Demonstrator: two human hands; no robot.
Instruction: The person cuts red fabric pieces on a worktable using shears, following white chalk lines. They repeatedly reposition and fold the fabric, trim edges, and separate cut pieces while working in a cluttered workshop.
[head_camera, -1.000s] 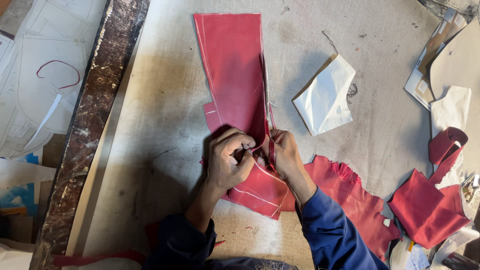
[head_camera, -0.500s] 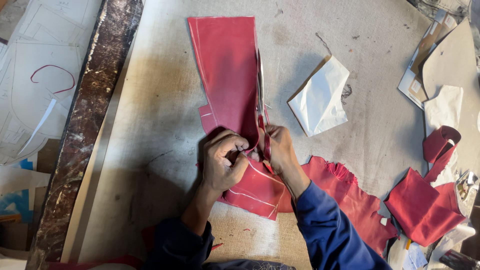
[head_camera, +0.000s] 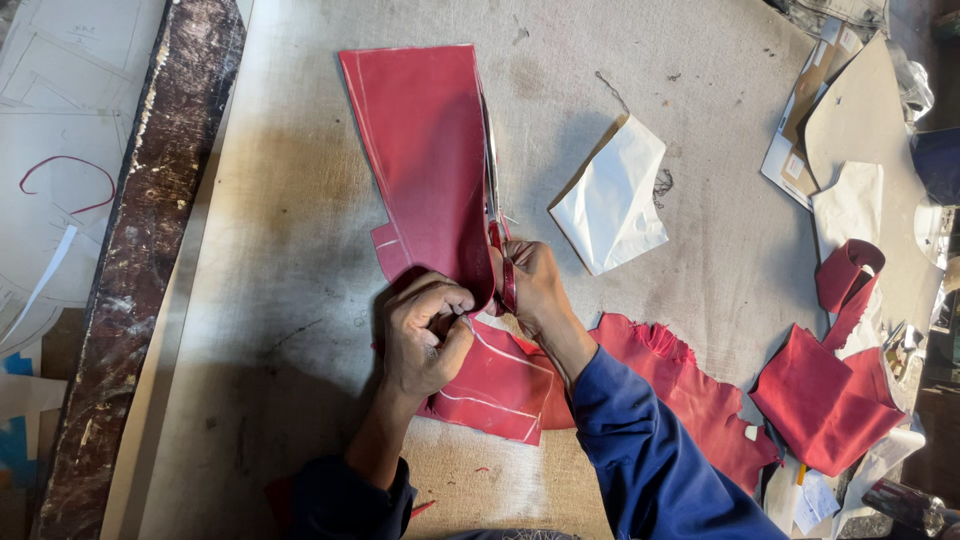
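Note:
A long piece of red leather with white chalk lines lies on the worn table. My left hand pinches the leather's edge near the middle of the piece. My right hand grips red-handled scissors, whose blades run along the leather's right edge, pointing away from me. Below my hands the leather's lower part lies flat with chalk marks on it.
A folded white sheet lies right of the scissors. More red leather scraps and a folded red piece sit at the right. Cardboard patterns lie at the far right. A dark marbled edge strip borders the left.
My hands, the leather and the scissors sit slightly further left and lower in the view. The scissor blades lie further along the leather's right edge.

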